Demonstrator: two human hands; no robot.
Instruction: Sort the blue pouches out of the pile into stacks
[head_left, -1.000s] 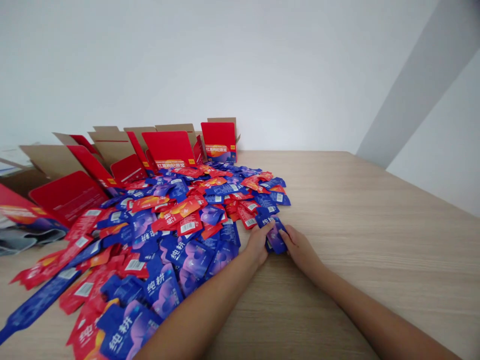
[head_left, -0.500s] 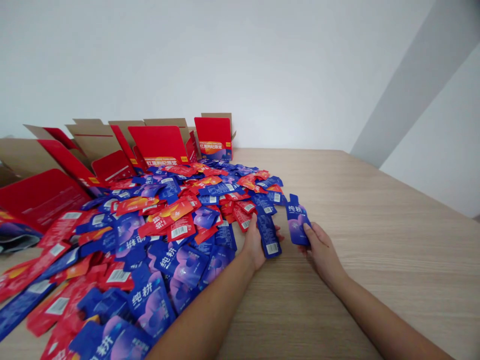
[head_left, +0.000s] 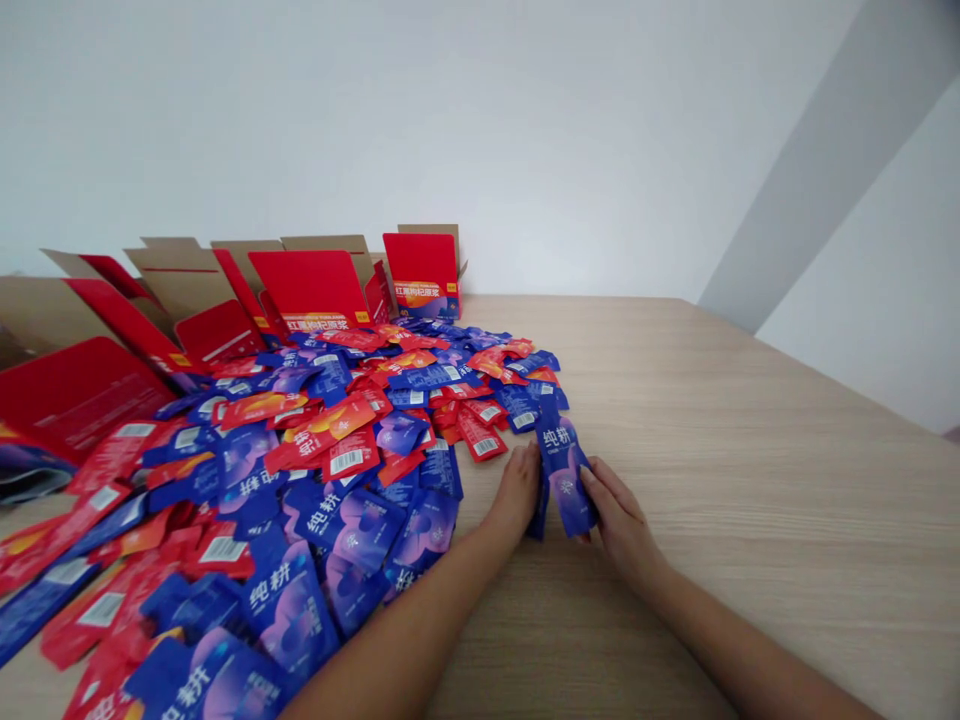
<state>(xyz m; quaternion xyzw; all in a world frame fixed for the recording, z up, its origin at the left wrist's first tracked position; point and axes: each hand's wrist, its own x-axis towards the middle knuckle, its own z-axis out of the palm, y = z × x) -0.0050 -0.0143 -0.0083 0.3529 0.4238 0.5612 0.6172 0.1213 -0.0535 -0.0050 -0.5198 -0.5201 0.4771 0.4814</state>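
My right hand (head_left: 616,518) grips a blue and purple pouch (head_left: 568,485) by its right edge, printed front towards me and narrow spout end up. Close on its left, my left hand (head_left: 519,492) is closed on a second blue pouch (head_left: 537,518), mostly hidden behind the first one and my fingers. Left of both hands spreads a heap of red pouches (head_left: 480,435) and blue pouches (head_left: 352,520), lying at all angles, some with barcodes up. My left forearm passes over the near edge of the heap.
Open red cartons (head_left: 315,285) with raised brown flaps stand along the back left. One more red carton (head_left: 422,265) stands at the heap's far end. The wood-grain table (head_left: 712,420) runs to the right, up to a white wall (head_left: 570,150).
My right hand has moved left with its pouch, which now overlaps the pouch in my left hand. My left hand has turned, so its pouch is mostly hidden.
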